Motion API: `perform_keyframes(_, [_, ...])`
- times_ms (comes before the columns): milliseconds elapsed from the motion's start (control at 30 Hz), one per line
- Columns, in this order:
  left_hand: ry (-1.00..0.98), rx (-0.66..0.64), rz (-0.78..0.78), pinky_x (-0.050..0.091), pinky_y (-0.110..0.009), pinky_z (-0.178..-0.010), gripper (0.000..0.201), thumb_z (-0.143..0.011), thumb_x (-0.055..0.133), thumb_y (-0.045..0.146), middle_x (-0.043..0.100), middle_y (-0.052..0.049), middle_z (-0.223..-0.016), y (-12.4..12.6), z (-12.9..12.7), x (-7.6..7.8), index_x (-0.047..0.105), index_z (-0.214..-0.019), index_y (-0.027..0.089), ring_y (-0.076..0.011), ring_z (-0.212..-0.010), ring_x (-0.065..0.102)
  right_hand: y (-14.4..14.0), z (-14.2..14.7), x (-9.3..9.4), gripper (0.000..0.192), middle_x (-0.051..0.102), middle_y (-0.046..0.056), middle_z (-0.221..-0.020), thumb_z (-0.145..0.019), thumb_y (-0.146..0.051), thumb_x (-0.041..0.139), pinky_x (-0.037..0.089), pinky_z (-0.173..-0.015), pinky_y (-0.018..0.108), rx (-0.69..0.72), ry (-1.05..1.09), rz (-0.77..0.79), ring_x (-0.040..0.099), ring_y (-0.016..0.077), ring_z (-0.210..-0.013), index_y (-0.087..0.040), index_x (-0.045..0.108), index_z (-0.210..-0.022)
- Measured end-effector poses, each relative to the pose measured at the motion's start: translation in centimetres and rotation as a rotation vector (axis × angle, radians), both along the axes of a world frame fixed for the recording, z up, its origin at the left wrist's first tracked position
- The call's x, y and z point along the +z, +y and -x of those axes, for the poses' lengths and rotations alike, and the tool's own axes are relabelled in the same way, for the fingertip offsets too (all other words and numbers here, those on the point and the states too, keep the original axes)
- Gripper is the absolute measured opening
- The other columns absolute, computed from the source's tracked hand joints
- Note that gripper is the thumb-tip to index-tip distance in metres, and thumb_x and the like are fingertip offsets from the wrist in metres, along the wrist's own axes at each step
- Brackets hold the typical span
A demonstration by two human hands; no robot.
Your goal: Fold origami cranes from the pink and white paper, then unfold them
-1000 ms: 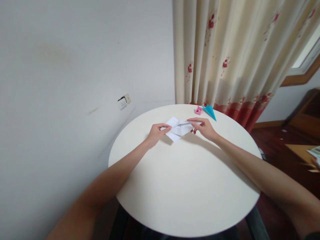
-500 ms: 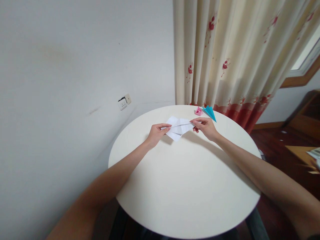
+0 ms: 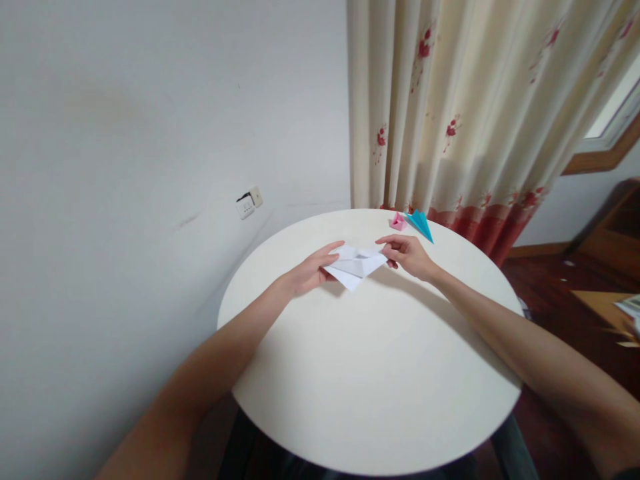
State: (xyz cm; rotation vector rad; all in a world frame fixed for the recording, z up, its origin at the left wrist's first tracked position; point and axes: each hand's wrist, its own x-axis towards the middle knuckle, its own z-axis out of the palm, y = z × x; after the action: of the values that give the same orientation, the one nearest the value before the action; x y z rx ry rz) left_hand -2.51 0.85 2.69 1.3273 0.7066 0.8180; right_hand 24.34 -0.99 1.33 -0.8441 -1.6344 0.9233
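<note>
A folded sheet of white paper (image 3: 354, 265) is held just above the far half of the round table, between my two hands. My left hand (image 3: 315, 268) grips its left side, thumb and fingers on either face. At the right corner, my right hand (image 3: 404, 255) pinches the paper between thumb and lower fingers, while its index finger is lifted off. Flaps stand up along the paper's upper side, and one pointed corner hangs toward me.
A round white table (image 3: 375, 373) fills the middle. Near its far edge lie a small pink folded-paper piece (image 3: 398, 221) and a blue paper plane (image 3: 421, 225). A wall with a socket (image 3: 245, 207) rises at left; a flowered curtain (image 3: 450, 100) hangs behind.
The paper has tilted, its near corner dropping toward me and its flaps changing shape. My left hand has shifted its hold and opened its fingers more; my right index finger has lifted.
</note>
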Motion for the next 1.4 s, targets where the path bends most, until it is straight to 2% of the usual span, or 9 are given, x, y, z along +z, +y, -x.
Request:
perform_keyframes(200, [0.008, -0.042, 0.116, 0.054, -0.034, -0.070, 0.077, -0.064, 0.079, 0.041, 0.068, -0.012, -0.108, -0.7, 0.4, 1.0, 0.052, -0.134, 0.027, -0.0257, -0.087, 0.068, -0.9, 0.3, 0.5, 0.037, 0.051, -0.003, -0.059, -0.078, -0.038, 0.066, 0.034, -0.044, 0.021, 0.099, -0.086, 0.030, 0.046, 0.0082, -0.048, -0.015, 0.064, -0.107])
perform_keyframes(300, [0.059, -0.081, 0.072, 0.054, -0.035, -0.072, 0.088, -0.061, 0.084, 0.031, 0.069, -0.013, -0.108, -1.0, -0.2, 0.4, 0.045, -0.139, 0.026, -0.0255, -0.087, 0.069, -1.0, 0.6, 0.6, 0.041, 0.053, -0.004, -0.060, -0.076, -0.038, 0.068, 0.034, -0.045, 0.021, 0.128, -0.115, 0.027, 0.045, 0.0078, -0.048, -0.015, 0.063, -0.110])
perform_keyframes(400, [0.120, -0.095, -0.004, 0.053, -0.034, -0.072, 0.077, -0.061, 0.084, 0.030, 0.071, -0.012, -0.103, -1.0, -1.0, -0.6, 0.053, -0.131, 0.022, -0.0233, -0.082, 0.069, -0.7, 1.1, 0.2, 0.048, 0.057, -0.003, -0.063, -0.072, -0.040, 0.071, 0.037, -0.047, 0.022, 0.062, -0.068, 0.002, 0.046, 0.0083, -0.049, -0.015, 0.063, -0.112])
perform_keyframes(567, [-0.018, 0.133, -0.083, 0.052, -0.032, -0.076, 0.058, -0.061, 0.084, 0.030, 0.070, -0.011, -0.105, -0.5, -2.0, -1.8, 0.064, -0.114, 0.016, -0.0197, -0.082, 0.068, -0.1, 2.4, -1.0, 0.050, 0.065, 0.008, -0.102, -0.080, -0.054, 0.060, 0.050, -0.077, 0.029, -0.097, 0.233, 0.123, 0.060, 0.0168, -0.091, -0.020, 0.059, -0.118])
perform_keyframes(700, [-0.119, 0.270, -0.061, 0.051, -0.031, -0.073, 0.054, -0.060, 0.084, 0.034, 0.072, -0.009, -0.097, -0.3, -2.6, -2.3, 0.067, -0.107, 0.014, -0.0181, -0.076, 0.067, -0.9, 3.6, -1.6, 0.065, 0.065, 0.012, -0.113, -0.084, -0.072, 0.038, 0.048, -0.088, 0.036, 0.190, 0.290, 0.471, 0.061, 0.0215, -0.102, -0.021, 0.059, -0.118])
perform_keyframes(800, [-0.137, 0.364, -0.062, 0.051, -0.031, -0.072, 0.051, -0.058, 0.085, 0.035, 0.072, -0.008, -0.093, -0.3, -2.8, -2.8, 0.068, -0.101, 0.014, -0.0184, -0.075, 0.066, -1.6, 4.3, -1.7, 0.061, 0.068, 0.010, -0.108, -0.076, -0.068, 0.057, 0.048, -0.087, 0.036, 0.364, 0.260, 0.480, 0.063, 0.0226, -0.098, -0.021, 0.063, -0.113])
perform_keyframes(900, [-0.123, 0.409, -0.077, 0.051, -0.032, -0.073, 0.048, -0.058, 0.084, 0.036, 0.072, -0.008, -0.093, -0.3, -3.0, -3.1, 0.069, -0.097, 0.014, -0.0195, -0.077, 0.066, -1.7, 4.6, -1.7, 0.054, 0.071, 0.008, -0.097, -0.066, -0.053, 0.076, 0.049, -0.076, 0.031, 0.282, 0.223, 0.403, 0.064, 0.0216, -0.087, -0.018, 0.067, -0.106])
perform_keyframes(1133, [0.102, 0.226, -0.185, 0.048, -0.028, -0.067, 0.043, -0.062, 0.081, 0.041, 0.073, -0.009, -0.090, -0.7, -2.7, -2.5, 0.072, -0.090, 0.011, -0.0201, -0.075, 0.065, -1.0, 4.5, -1.8, 0.038, 0.066, 0.004, -0.066, -0.062, -0.047, 0.077, 0.040, -0.052, 0.024, -0.020, 0.146, 0.352, 0.055, 0.0129, -0.056, -0.011, 0.068, -0.073])
perform_keyframes(1400, [0.377, -0.077, -0.165, 0.048, -0.028, -0.066, 0.043, -0.062, 0.080, 0.045, 0.073, -0.012, -0.089, -0.6, -1.1, -1.7, 0.074, -0.086, 0.010, -0.0219, -0.074, 0.067, -1.8, 5.0, -1.5, 0.034, 0.058, -0.001, -0.054, -0.061, -0.043, 0.076, 0.034, -0.046, 0.021, 0.012, -0.007, 0.325, 0.049, 0.0099, -0.048, -0.013, 0.061, -0.062])
